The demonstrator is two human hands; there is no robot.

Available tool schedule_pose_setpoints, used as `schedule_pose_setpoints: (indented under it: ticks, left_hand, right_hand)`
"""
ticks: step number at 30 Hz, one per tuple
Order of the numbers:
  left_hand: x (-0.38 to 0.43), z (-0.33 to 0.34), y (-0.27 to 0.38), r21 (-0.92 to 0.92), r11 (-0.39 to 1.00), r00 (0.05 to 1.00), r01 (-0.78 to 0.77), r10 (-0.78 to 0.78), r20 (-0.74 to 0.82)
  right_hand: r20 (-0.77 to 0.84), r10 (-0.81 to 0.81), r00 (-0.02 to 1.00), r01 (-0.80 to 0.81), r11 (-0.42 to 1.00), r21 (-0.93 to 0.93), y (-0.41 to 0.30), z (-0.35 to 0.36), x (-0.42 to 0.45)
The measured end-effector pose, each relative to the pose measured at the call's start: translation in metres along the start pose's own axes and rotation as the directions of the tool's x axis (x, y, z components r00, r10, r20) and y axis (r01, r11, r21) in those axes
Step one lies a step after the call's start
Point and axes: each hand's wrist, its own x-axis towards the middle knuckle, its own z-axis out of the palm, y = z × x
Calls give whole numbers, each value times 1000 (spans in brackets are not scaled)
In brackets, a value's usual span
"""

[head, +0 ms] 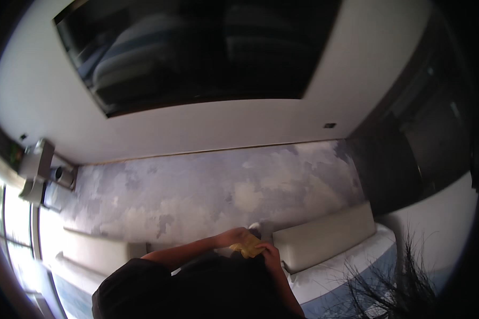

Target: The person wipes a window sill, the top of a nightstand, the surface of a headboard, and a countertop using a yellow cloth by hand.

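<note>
In front of my dark top, at the lower middle of the head view, I hold a crumpled yellow cloth (247, 246) in both hands. My left hand (233, 236) has the cloth's far left part, its fingers mostly hidden from above. On the near right side, the fingers and thumb of my right hand (270, 254) pinch the cloth's edge. A small white and dark object shows just beyond the cloth, too blurred to name.
A padded beige bench (325, 239) stands at a bed (343, 275) on the right; another bench (99, 251) is on the left. Patterned carpet (207, 191) runs to the wall with a large television (207, 52). Furniture (38, 163) stands by the left window. A dark doorway (391, 171) lies right.
</note>
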Motion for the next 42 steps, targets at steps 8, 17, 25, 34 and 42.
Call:
schedule_pose_setpoints:
  ticks: [8,17,25,34,42]
  left_hand:
    - [118,-42,37,107,994,999,-8,11,-32]
    - [264,-32,111,141,986,996,88,-91,15]
    - [391,-9,131,313,941,961,-131,43,275]
    - [560,7,173,428,889,941,-161,7,338]
    - [737,47,249,541,749,740,-383,-101,665]
  right_hand:
    - [-194,103,976,-50,965,257,33,-62,93]
    - [-28,252,967,-134,600,789,26,-176,167]
    - [-309,398,864,-162,800,578,59,-266,179]
    - [-448,409,795,-257,896,363,41,-384,241]
    - [-658,393,643,-287,919,269,48,-503,285]
